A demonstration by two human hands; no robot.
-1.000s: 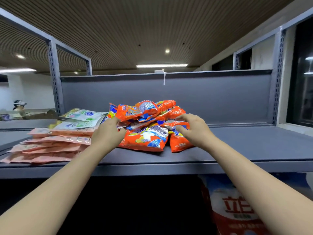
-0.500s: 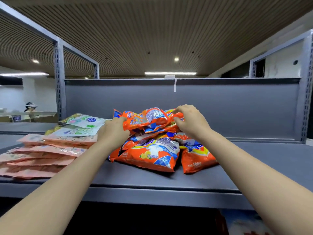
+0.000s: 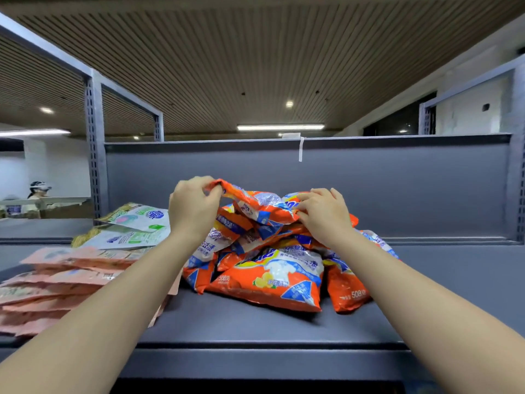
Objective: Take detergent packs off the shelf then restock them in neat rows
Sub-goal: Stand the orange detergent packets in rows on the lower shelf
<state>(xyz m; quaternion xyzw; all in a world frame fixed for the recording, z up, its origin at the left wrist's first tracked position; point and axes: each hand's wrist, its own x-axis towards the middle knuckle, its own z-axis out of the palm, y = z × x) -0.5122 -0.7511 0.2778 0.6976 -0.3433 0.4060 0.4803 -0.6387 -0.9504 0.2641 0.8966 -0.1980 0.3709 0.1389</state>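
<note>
Both hands are on the top pack (image 3: 261, 207) of the orange heap on the shelf (image 3: 255, 322): left hand (image 3: 193, 207) pinches its corner, right hand (image 3: 324, 213) clamps its other end. Lifting could drag looser packs (slippery film) toward the shelf edge.
</note>
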